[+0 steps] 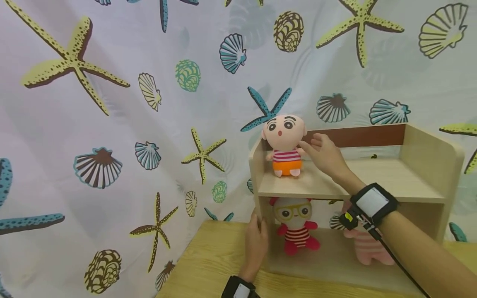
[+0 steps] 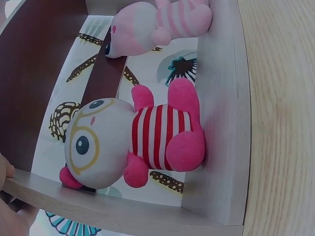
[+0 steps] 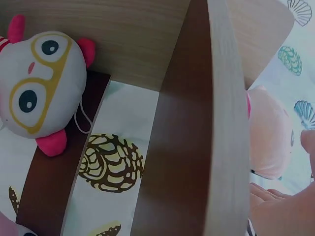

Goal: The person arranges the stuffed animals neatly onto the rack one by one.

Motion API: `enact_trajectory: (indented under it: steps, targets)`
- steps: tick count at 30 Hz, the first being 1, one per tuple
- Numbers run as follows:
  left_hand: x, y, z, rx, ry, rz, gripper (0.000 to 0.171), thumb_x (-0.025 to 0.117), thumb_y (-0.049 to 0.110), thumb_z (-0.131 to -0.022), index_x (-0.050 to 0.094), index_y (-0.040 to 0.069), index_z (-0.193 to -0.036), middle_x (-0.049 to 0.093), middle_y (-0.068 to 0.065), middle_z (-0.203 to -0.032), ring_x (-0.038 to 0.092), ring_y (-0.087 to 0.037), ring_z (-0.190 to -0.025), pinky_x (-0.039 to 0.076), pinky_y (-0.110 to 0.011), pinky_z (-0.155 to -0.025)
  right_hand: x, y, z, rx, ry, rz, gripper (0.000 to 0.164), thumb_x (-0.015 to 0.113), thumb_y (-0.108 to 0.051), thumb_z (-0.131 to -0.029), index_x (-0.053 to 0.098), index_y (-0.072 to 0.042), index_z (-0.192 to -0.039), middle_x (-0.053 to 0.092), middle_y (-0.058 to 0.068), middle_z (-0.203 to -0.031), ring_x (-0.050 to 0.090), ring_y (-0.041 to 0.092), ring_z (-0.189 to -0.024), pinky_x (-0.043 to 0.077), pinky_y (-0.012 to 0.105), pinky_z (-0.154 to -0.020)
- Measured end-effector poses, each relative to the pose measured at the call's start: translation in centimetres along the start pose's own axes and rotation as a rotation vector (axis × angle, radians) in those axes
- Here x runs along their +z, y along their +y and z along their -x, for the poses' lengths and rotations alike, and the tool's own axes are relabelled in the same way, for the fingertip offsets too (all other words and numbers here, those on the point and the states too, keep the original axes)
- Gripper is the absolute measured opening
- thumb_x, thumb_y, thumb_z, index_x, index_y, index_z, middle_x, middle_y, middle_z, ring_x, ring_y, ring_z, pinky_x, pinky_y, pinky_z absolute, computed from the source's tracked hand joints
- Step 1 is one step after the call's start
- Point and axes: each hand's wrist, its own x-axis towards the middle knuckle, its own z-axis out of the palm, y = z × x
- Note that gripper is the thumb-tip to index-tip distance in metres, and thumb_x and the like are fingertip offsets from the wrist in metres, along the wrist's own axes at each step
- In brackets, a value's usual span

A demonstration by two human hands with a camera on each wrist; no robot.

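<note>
Striped-shirt plush doll (image 1: 285, 136), seated at left edge of upper shelf (image 1: 376, 176): may be toppled by a nudge from ungrasping right hand (image 1: 326, 156) or a jolt to side panel (image 1: 256, 176) gripped by left hand (image 1: 255, 245).

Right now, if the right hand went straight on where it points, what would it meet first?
Probably the doll in orange shorts on the upper shelf; the right hand points toward it, but whether they touch is hard to tell.
</note>
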Motion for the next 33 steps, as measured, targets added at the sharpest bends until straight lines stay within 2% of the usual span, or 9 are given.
enact_trajectory:
  steps: [5,12,16,20,21,25,28,31,33]
  targets:
    - [-0.2,0.0,-0.2,-0.005,-0.011,0.004,0.029,0.056,0.002,-0.099,0.058,-0.002,-0.127,0.069,-0.017,-0.113,0.067,-0.027,-0.104,0.055,-0.047,-0.083,-0.4,-0.3,1.6,-0.097,0.011,0.007,0.078,0.054,-0.045,-0.101,0.022,0.004,-0.153,0.037,0.03,-0.15,0.04,0.044,-0.136,0.038,0.055,-0.104]
    - [-0.2,-0.2,-0.4,0.042,0.012,0.012,0.035,0.056,-0.001,-0.097,0.056,-0.003,-0.132,0.069,-0.019,-0.114,0.067,-0.03,-0.105,0.055,-0.048,-0.081,-1.5,-0.2,4.6,-0.192,0.021,0.016,0.071,0.057,-0.043,-0.1,0.033,0.002,-0.15,0.045,0.028,-0.145,0.046,0.043,-0.132,0.039,0.057,-0.102]
    - [-0.2,-0.3,-0.5,0.02,0.011,0.022,0.034,0.055,0.0,-0.098,0.056,-0.003,-0.132,0.069,-0.019,-0.113,0.067,-0.029,-0.104,0.055,-0.048,-0.081,-1.9,0.1,6.1,-0.263,0.018,0.02,0.058,0.059,-0.033,-0.101,0.043,0.004,-0.143,0.051,0.028,-0.139,0.052,0.042,-0.126,0.043,0.054,-0.1]
    - [-0.2,-0.3,-0.5,0.003,0.003,0.021,0.035,0.056,0.0,-0.098,0.056,-0.002,-0.133,0.068,-0.019,-0.116,0.066,-0.03,-0.106,0.055,-0.048,-0.082,-2.3,0.7,7.7,-0.282,0.02,0.023,0.052,0.061,-0.028,-0.1,0.047,0.003,-0.14,0.055,0.026,-0.135,0.057,0.041,-0.121,0.045,0.051,-0.097]
    - [-0.2,-0.3,-0.5,0.001,-0.002,0.021,0.035,0.056,0.0,-0.098,0.055,-0.003,-0.133,0.068,-0.019,-0.116,0.066,-0.03,-0.107,0.055,-0.048,-0.082,-2.4,1.0,8.2,-0.282,0.028,0.027,0.051,0.062,-0.027,-0.1,0.048,0.002,-0.14,0.056,0.025,-0.134,0.058,0.041,-0.12,0.046,0.049,-0.096]
    - [-0.2,-0.1,-0.3,-0.006,-0.029,0.023,0.036,0.055,0.0,-0.099,0.054,-0.003,-0.135,0.067,-0.019,-0.119,0.065,-0.029,-0.109,0.054,-0.047,-0.085,-3.4,2.0,10.0,-0.295,0.066,0.055,0.044,0.063,-0.025,-0.1,0.055,-0.002,-0.136,0.06,0.021,-0.129,0.062,0.039,-0.114,0.049,0.02,-0.088]
    - [-0.1,0.0,-0.1,-0.006,-0.038,0.023,0.037,0.055,0.0,-0.099,0.053,-0.003,-0.136,0.066,-0.019,-0.121,0.065,-0.03,-0.11,0.054,-0.047,-0.086,-4.4,2.8,11.1,-0.307,0.088,0.075,0.038,0.063,-0.023,-0.1,0.059,-0.005,-0.132,0.063,0.019,-0.125,0.066,0.015,-0.106,0.04,0.005,-0.08]
    - [0.0,0.0,0.0,-0.006,-0.032,0.024,0.038,0.055,0.0,-0.098,0.054,-0.003,-0.136,0.066,-0.019,-0.121,0.065,-0.03,-0.11,0.053,-0.048,-0.086,-5.7,3.7,12.1,-0.296,0.088,0.085,0.034,0.062,-0.022,-0.1,0.061,-0.006,-0.13,0.065,0.018,-0.123,0.059,-0.007,-0.098,0.046,0.01,-0.075]
    - [0.1,-0.1,0.0,-0.004,-0.022,0.019,0.034,0.056,0.0,-0.098,0.056,-0.003,-0.132,0.067,-0.019,-0.118,0.066,-0.03,-0.108,0.054,-0.048,-0.084,-6.6,4.3,12.5,-0.285,0.091,0.097,0.032,0.062,-0.021,-0.1,0.062,-0.006,-0.129,0.066,0.018,-0.122,0.055,-0.013,-0.095,0.047,0.011,-0.073]
